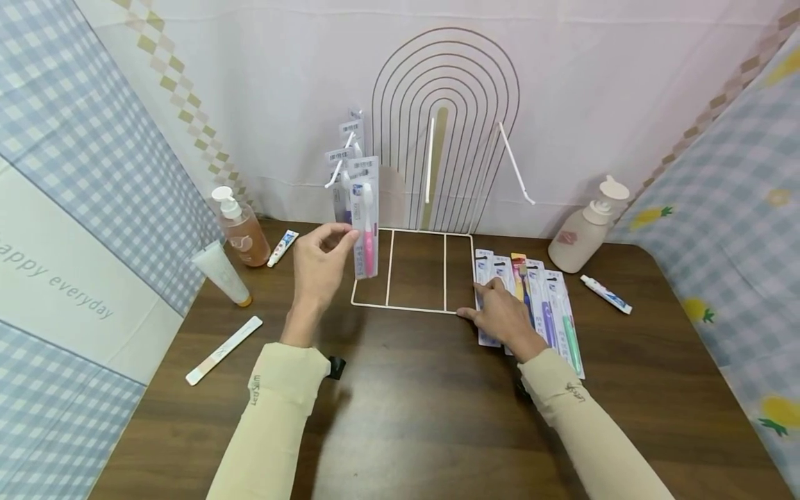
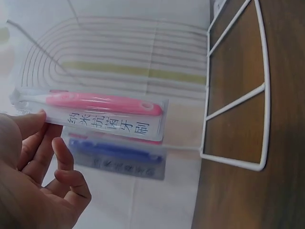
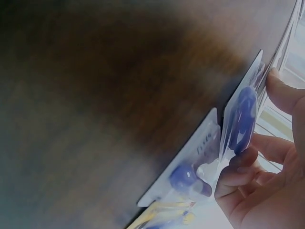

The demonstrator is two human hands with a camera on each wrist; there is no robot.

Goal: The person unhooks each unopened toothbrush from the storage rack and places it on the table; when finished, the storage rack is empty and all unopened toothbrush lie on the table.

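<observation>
Within the left hand [image 1: 317, 264], a pink toothbrush in a clear plastic pack [image 1: 367, 239] is pinched, with white-carded packs [image 1: 338, 157] hung behind it and flat-laid toothbrush packs [image 1: 541, 297] left unhung at the right hand [image 1: 503, 312], hold undeterminable.

The rack [image 1: 415, 308] stands on the counter [image 1: 406, 423] between a left pump bottle [image 1: 250, 239] and a right pump bottle [image 1: 580, 237]. Toothbrush packs [image 1: 542, 305] lie right of the rack's base; more packs [image 1: 369, 167] hang at its left.

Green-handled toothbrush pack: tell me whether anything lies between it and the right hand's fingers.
Yes: the yellow pack, then a purple-handled pack, lie between the fingers of the right hand and the green-handled pack.
</observation>
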